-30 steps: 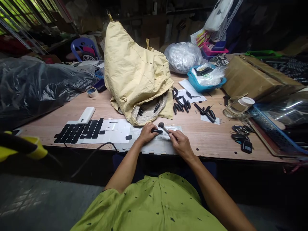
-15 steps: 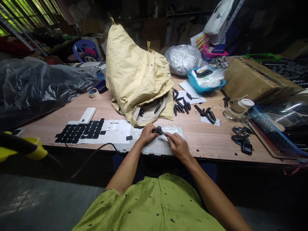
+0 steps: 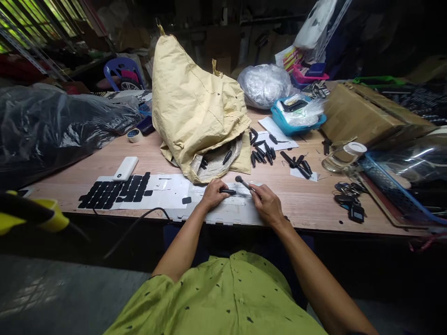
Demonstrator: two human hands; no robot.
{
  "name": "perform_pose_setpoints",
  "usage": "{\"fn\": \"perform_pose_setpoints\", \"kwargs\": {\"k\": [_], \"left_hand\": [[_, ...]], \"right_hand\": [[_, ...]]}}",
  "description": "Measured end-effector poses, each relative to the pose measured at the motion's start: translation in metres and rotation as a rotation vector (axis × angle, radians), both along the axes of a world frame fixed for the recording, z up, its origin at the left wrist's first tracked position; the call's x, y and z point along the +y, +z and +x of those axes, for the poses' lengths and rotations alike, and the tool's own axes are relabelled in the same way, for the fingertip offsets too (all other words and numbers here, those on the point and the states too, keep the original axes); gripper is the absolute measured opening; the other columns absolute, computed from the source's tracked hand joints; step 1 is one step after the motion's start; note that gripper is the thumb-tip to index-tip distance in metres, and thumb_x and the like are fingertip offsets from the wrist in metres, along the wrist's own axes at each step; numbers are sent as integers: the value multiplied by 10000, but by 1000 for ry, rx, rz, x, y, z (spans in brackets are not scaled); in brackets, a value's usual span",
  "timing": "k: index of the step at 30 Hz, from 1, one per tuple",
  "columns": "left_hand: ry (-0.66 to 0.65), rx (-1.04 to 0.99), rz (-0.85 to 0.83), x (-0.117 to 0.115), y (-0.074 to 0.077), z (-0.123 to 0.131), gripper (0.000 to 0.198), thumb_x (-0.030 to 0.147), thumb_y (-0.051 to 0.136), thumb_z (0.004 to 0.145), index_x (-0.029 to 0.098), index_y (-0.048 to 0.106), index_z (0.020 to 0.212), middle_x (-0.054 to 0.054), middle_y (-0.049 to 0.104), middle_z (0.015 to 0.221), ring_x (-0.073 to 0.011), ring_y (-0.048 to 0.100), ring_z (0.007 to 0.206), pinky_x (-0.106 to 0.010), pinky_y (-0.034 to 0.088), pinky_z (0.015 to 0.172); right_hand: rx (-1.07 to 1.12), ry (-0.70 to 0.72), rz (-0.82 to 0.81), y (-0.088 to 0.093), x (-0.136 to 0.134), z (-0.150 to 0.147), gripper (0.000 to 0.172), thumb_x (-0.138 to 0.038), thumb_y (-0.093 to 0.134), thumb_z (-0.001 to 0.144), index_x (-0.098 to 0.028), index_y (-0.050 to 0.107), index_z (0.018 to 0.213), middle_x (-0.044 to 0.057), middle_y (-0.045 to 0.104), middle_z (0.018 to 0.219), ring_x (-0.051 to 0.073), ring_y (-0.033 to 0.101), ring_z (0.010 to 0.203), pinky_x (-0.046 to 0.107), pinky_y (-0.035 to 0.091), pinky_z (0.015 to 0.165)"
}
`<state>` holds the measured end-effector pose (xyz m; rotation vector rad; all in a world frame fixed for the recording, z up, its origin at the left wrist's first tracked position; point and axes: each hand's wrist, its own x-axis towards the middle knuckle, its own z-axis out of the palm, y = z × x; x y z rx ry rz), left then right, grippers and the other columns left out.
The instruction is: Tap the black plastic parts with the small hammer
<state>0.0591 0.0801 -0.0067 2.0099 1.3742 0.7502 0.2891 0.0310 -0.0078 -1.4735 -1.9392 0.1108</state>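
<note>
My left hand (image 3: 214, 194) is closed around one end of a slim black piece (image 3: 228, 191), whose tip points right over the pale work sheet (image 3: 209, 211). In my right hand (image 3: 267, 203) is a slim tool with a dark rounded head (image 3: 239, 179); its exact kind is unclear. The tool's head is up and to the right of the black piece, apart from it. Just behind my hands, a large beige sack (image 3: 199, 102) lies with its mouth towards me and several black pieces inside.
Left lies a white sheet with black stickers (image 3: 115, 190) and a white power bank (image 3: 125, 168). Right are loose black pieces (image 3: 261, 151), a teal basket (image 3: 296, 123), a lidded jar (image 3: 344, 158), keys (image 3: 351, 200) and a cardboard box (image 3: 363, 114).
My right hand has moved right, drawing the tool's head off the black piece, which now shows more plainly. My left hand has stayed in nearly the same place.
</note>
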Motion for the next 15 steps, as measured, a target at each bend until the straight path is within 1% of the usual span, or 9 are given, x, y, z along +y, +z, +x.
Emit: {"fn": "perform_pose_setpoints", "kwargs": {"k": [5, 7, 10, 12, 13, 15], "left_hand": [[-14, 16, 0, -2, 0, -2, 138, 151, 776, 718, 204, 719, 831, -24, 629, 882, -227, 561, 948, -371, 474, 875], [-24, 19, 7, 0, 1, -3, 123, 161, 769, 729, 208, 717, 831, -25, 631, 886, -230, 562, 951, -374, 477, 879], [-34, 12, 32, -2, 3, -5, 108, 184, 763, 746, 212, 707, 834, -29, 642, 898, -234, 568, 954, -385, 481, 896], [-44, -20, 63, -12, 6, -5, 93, 221, 740, 786, 212, 699, 869, -40, 659, 918, -236, 580, 952, -388, 486, 899], [-65, -46, 79, -22, 7, -5, 94, 247, 717, 816, 210, 695, 900, -49, 669, 932, -236, 589, 947, -386, 490, 894], [-161, -101, 97, -51, 10, -4, 143, 304, 647, 890, 203, 687, 983, -74, 688, 958, -232, 612, 931, -370, 501, 873]], "right_hand": [[-179, -34, 30, -7, 31, 19, 306, -269, 468, 979, -244, 750, 1094, 70, 655, 857, 206, 579, 829, 298, 427, 722], [-232, -33, 46, -12, 37, 23, 292, -261, 480, 971, -246, 754, 1072, 71, 644, 850, 207, 549, 817, 303, 400, 718], [-270, -43, 64, -17, 39, 23, 283, -260, 489, 964, -252, 751, 1070, 74, 630, 856, 211, 515, 816, 311, 373, 719], [-281, -52, 65, -18, 38, 21, 280, -262, 488, 964, -253, 750, 1064, 73, 626, 862, 212, 503, 824, 313, 367, 728], [-287, -56, 63, -17, 38, 20, 279, -263, 486, 965, -254, 749, 1058, 72, 625, 865, 212, 499, 827, 314, 366, 733], [-300, -65, 56, -16, 37, 17, 280, -264, 480, 969, -252, 748, 1048, 71, 624, 868, 213, 495, 835, 313, 365, 742]]}}
